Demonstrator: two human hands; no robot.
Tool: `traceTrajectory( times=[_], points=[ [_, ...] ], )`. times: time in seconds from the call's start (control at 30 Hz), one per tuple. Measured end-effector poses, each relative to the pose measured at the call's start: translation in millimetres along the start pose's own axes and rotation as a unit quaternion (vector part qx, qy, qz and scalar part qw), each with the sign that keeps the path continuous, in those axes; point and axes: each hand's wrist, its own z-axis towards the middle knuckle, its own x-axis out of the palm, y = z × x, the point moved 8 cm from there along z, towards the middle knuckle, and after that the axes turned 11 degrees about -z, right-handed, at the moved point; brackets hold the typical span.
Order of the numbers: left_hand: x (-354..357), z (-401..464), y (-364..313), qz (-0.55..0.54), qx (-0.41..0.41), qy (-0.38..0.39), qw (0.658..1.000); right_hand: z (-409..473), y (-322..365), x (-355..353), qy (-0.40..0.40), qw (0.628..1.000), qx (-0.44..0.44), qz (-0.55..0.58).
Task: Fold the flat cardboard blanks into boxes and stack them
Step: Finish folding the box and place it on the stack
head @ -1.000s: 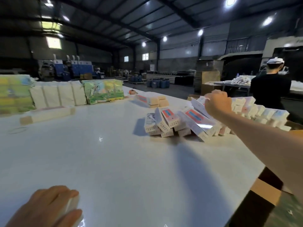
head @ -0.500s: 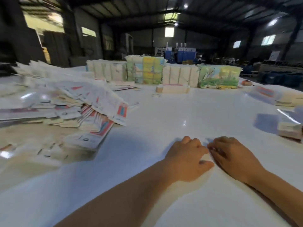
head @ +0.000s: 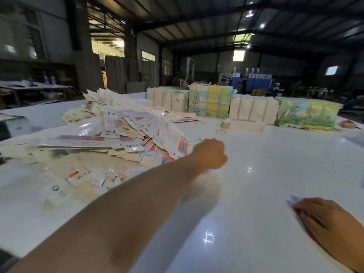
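Blanks heaped, long axes splayed toward left hand.

Dim warehouse, glossy white table

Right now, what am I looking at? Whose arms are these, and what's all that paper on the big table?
There is no machine here. The picture comes from a camera worn on a person's head, looking down at their own two hands in a big workshop. The left hand reaches out to a heap of flat cardboard blanks, uncut boxes waiting to be folded. Its fingers are curled, but the blur hides whether it has grabbed one. The right hand rests near you on a small white piece lying on the white table. Farther back stand wrapped bundles, some with colourful pictures, and a couple of rubber bands.
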Motion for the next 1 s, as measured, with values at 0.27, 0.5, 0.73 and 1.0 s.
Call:
traceTrajectory(
  times=[0.27, 0.5, 0.73, 1.0],
  points=[
    [5, 58, 115, 0.133, -0.189, 0.037, 0.972, 1, 19, -23, -0.124, 0.991, -0.039, 0.023],
    [19, 79, 117, 0.158, -0.210, 0.125, 0.957, 3, 17, -18, -0.097, 0.994, -0.043, 0.021],
    [18, 75, 110, 0.155, -0.249, 0.194, 0.936, -2, 13, -18, -0.057, 0.998, -0.021, -0.034],
    [0, 88, 112, 0.194, -0.175, -0.002, 0.965, -6, 10, -15, -0.006, 1.000, 0.000, 0.011]
  ],
)
